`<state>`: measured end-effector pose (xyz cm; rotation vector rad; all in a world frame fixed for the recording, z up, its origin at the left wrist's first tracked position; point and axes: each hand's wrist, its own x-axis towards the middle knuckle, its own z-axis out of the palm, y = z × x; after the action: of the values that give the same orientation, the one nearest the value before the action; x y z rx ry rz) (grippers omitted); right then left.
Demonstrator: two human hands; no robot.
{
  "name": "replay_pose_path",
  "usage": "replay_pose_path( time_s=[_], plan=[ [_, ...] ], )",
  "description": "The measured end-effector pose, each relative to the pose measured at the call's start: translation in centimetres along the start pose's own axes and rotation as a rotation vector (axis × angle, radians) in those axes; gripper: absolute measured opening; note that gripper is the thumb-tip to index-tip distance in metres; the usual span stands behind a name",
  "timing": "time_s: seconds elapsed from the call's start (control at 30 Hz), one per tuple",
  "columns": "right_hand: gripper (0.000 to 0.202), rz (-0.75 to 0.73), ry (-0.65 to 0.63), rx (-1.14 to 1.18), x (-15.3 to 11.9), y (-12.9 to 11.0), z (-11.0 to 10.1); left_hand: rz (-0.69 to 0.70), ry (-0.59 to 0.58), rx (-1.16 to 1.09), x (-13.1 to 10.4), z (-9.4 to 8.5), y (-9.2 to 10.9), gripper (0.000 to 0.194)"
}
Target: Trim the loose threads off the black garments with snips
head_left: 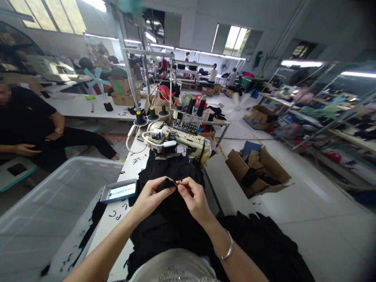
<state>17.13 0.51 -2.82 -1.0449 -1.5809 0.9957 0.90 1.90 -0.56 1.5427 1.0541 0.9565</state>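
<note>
Black fabric is pinched between my two hands, above a larger heap of black cloth on the sewing table. My left hand is closed on it, thumb and fingers gripping a folded edge. Fingertips of my right hand press together at the same edge, almost touching the left thumb. Just beyond the hands stands a sewing machine, with black cloth bunched in front of it. A phone in an open box lies left of my left hand.
A large white plastic bin stands at the left. Beyond it sits a person in black. A cardboard box with scraps is on the floor at right. Thread cones rise behind the machine. More black cloth hangs at lower right.
</note>
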Motion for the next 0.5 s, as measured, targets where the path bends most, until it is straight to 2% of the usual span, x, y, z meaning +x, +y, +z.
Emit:
replay_pose_path(
  time_s=[0.13, 0.27, 0.37, 0.43, 0.5],
  plan=[
    [0.023, 0.003, 0.028, -0.028, -0.2, -0.1, -0.2, -0.019, -0.038, 0.020, 0.0, 0.0, 0.2, 0.015],
    [0.024, 0.017, 0.082, 0.043, -1.0, 0.4, 0.2, -0.031, -0.053, -0.010, 0.0, 0.6, 0.5, 0.017],
    [0.023, -0.006, 0.094, 0.012, -2.2, 1.4, -0.2, -0.045, -0.147, -0.044, -0.1, 1.3, 0.7, 0.020],
    [0.021, 0.016, 0.173, -0.042, -3.7, 2.3, -1.9, -0.014, -0.286, -0.007, 0.0, 1.4, 0.8, 0.024],
    [0.022, 0.104, 0.400, -0.032, -5.8, 3.2, -5.6, 0.045, -0.382, 0.089, 0.4, 1.1, 0.4, 0.027]
  ],
)
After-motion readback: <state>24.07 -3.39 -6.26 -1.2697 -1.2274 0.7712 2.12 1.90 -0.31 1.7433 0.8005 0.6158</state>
